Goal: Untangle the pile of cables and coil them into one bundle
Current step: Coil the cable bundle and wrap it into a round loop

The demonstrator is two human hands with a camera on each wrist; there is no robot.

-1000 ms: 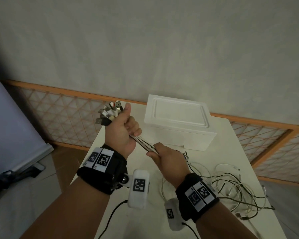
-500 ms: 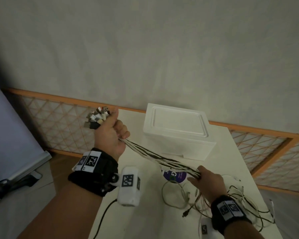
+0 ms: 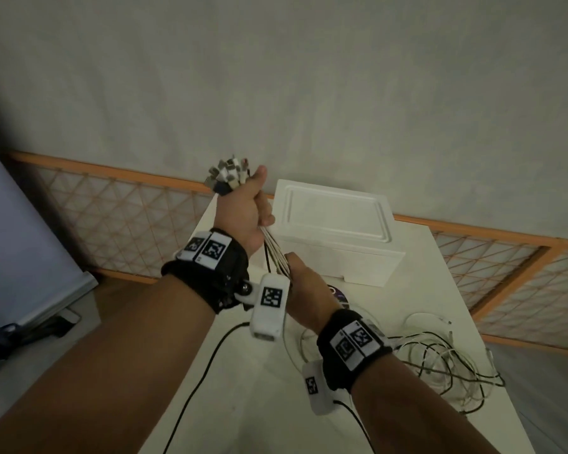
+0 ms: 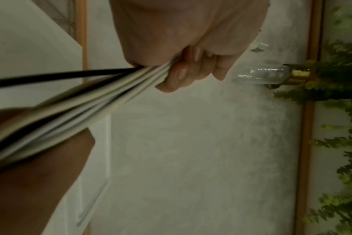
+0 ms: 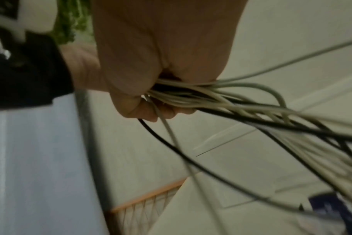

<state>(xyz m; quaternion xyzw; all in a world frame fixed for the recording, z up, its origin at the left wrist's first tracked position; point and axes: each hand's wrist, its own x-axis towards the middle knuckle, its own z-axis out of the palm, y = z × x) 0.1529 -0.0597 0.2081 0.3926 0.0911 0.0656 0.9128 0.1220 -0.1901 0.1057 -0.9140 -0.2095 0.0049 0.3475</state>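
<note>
My left hand (image 3: 243, 211) is raised above the table's far left corner and grips a bunch of white and black cables (image 3: 276, 253) near their ends. The plugs (image 3: 228, 173) stick out above the fist. In the left wrist view the cables (image 4: 110, 95) run out from under the curled fingers (image 4: 179, 74). My right hand (image 3: 304, 290) grips the same bunch just below the left. The right wrist view shows the strands (image 5: 211, 98) fanning out from its fist. The loose lengths (image 3: 440, 365) lie tangled on the table at the right.
A white foam box (image 3: 335, 231) stands at the back of the white table (image 3: 259, 404). A purple round label (image 3: 338, 294) lies in front of it. A wooden lattice rail (image 3: 112, 204) runs behind. Black leads (image 3: 197, 388) from the wrist cameras cross the table.
My right hand has slid back up the cable bunch from the table's right side to just under the left hand. The left hand has moved right and up a little.
</note>
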